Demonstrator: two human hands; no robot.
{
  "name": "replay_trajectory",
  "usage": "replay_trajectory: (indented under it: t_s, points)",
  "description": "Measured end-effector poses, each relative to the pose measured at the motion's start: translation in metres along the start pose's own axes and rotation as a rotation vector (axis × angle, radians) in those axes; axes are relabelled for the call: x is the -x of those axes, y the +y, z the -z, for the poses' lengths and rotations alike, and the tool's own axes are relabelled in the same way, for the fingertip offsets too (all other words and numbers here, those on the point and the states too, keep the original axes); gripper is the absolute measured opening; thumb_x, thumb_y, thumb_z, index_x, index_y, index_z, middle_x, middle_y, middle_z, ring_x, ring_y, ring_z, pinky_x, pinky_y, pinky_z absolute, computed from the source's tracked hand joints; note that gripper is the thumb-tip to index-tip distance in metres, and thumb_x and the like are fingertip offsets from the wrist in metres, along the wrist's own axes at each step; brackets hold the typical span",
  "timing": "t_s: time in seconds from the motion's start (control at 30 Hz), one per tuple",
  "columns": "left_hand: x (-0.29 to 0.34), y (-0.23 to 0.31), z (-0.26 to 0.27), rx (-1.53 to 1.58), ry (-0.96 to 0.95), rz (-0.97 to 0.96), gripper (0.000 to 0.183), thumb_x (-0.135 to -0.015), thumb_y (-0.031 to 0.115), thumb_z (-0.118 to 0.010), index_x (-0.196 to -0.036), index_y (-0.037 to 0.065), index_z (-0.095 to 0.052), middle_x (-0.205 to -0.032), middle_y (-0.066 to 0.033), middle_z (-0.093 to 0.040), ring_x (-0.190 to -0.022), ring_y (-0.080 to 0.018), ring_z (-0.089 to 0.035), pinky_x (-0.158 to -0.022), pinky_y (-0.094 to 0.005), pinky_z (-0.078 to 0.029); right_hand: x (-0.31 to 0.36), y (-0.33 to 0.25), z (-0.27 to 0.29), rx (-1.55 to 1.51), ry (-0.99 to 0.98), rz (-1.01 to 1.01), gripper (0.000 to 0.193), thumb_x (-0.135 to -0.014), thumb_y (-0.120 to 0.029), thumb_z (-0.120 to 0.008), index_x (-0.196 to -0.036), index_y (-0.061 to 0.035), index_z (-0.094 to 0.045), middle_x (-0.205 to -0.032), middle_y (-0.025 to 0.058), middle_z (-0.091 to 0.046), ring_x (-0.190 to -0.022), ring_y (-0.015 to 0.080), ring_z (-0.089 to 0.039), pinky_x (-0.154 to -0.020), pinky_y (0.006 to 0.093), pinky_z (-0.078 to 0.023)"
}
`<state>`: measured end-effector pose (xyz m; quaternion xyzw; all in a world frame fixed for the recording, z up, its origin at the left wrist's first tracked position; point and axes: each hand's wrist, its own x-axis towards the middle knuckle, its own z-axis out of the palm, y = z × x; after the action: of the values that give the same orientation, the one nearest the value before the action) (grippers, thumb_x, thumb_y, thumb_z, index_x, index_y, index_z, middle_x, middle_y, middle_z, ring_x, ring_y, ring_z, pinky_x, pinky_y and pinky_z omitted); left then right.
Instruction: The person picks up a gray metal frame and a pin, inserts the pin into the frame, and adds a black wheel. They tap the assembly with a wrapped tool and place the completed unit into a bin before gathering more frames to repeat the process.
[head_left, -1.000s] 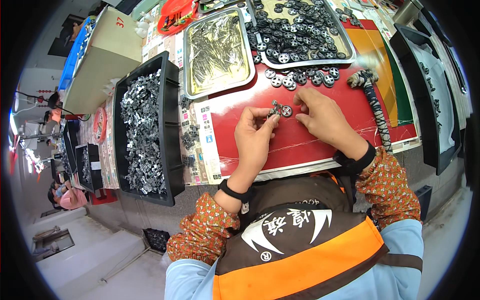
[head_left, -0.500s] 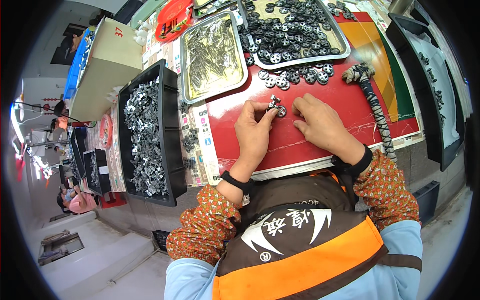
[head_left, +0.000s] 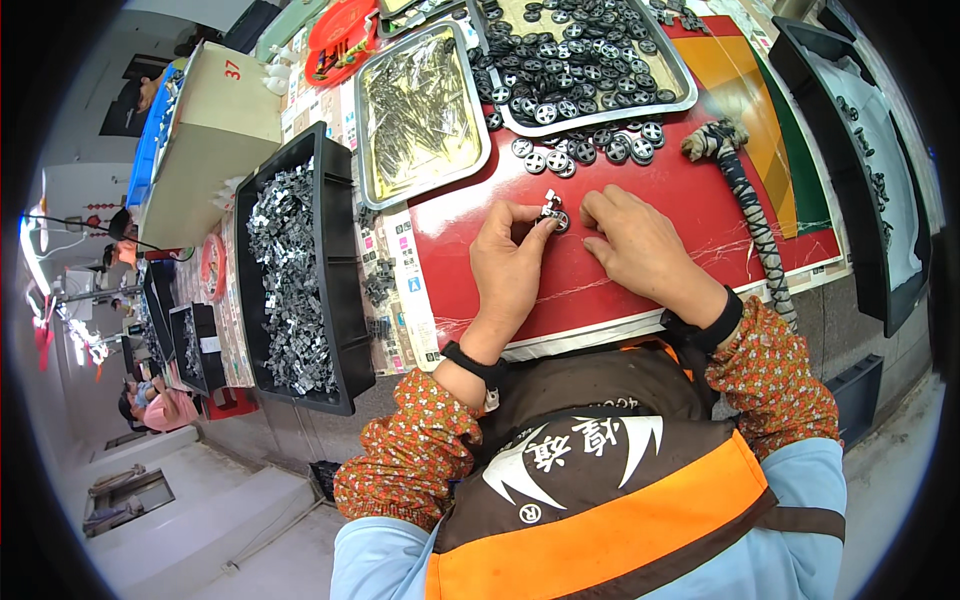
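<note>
Your left hand (head_left: 508,262) pinches a small metal clip (head_left: 549,203) onto the black wheel (head_left: 560,219), your right hand (head_left: 640,250) steadying it with pressed fingertips.

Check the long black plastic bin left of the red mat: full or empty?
Roughly full. The long black plastic bin holds small silvery metal parts heaped along nearly its whole length, with only bare rim showing.
</note>
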<state>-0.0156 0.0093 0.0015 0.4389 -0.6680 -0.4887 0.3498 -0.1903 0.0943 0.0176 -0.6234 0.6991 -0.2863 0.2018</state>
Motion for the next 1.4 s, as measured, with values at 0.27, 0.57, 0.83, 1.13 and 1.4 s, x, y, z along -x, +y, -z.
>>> replay_trajectory:
  t_s: [0.27,0.57,0.83,1.13,1.4]
  points:
    - [0.000,-0.011,0.002,-0.162,0.038,-0.046,0.017,-0.089,0.012,-0.084,-0.096,0.006,-0.070,-0.089,-0.0067,-0.071,-0.079,-0.0172,-0.066,-0.072,-0.0341,-0.053,0.000,0.000,-0.003,0.001,0.025,0.007,0.027,-0.087,-0.009,-0.075,-0.106,-0.0081,-0.057,-0.099,0.0119,-0.061,-0.096,0.0356,-0.065,-0.080,0.0484,-0.052]
    - [-0.002,-0.005,0.004,-0.336,-0.023,-0.257,0.017,-0.090,0.011,-0.081,-0.097,0.006,-0.065,-0.090,-0.0097,-0.071,-0.079,-0.0272,-0.070,-0.069,-0.0392,-0.054,-0.002,0.001,-0.004,0.019,0.060,0.038,0.025,-0.088,-0.010,-0.075,-0.105,-0.0071,-0.057,-0.098,0.0124,-0.060,-0.092,0.0356,-0.064,-0.079,0.0475,-0.052]
    - [-0.004,-0.002,0.009,-0.405,-0.080,-0.379,0.018,-0.093,0.010,-0.076,-0.098,0.007,-0.059,-0.095,-0.0078,-0.070,-0.082,-0.0310,-0.071,-0.066,-0.0401,-0.054,-0.024,0.028,0.039,0.015,0.136,-0.058,0.013,-0.092,-0.013,-0.069,-0.101,-0.0053,-0.065,-0.097,0.0169,-0.070,-0.092,0.0404,-0.068,-0.079,0.0503,-0.054]
    - [-0.004,-0.004,0.012,-0.383,-0.080,-0.359,0.020,-0.093,0.010,-0.079,-0.098,0.006,-0.060,-0.094,-0.0104,-0.074,-0.081,-0.0294,-0.073,-0.067,-0.0383,-0.055,-0.049,0.031,0.046,0.319,0.215,0.026,0.020,-0.089,-0.011,-0.075,-0.107,-0.0110,-0.066,-0.101,0.0112,-0.061,-0.095,0.0353,-0.067,-0.077,0.0493,-0.054]
    - [-0.006,-0.008,0.013,-0.348,-0.049,-0.379,0.019,-0.093,0.014,-0.078,-0.100,0.007,-0.062,-0.094,-0.0093,-0.075,-0.078,-0.0299,-0.072,-0.066,-0.0389,-0.055,-0.049,0.027,0.036,0.653,0.210,0.261,0.015,-0.089,-0.008,-0.069,-0.103,-0.0070,-0.065,-0.101,0.0081,-0.061,-0.098,0.0276,-0.066,-0.074,0.0419,-0.058]
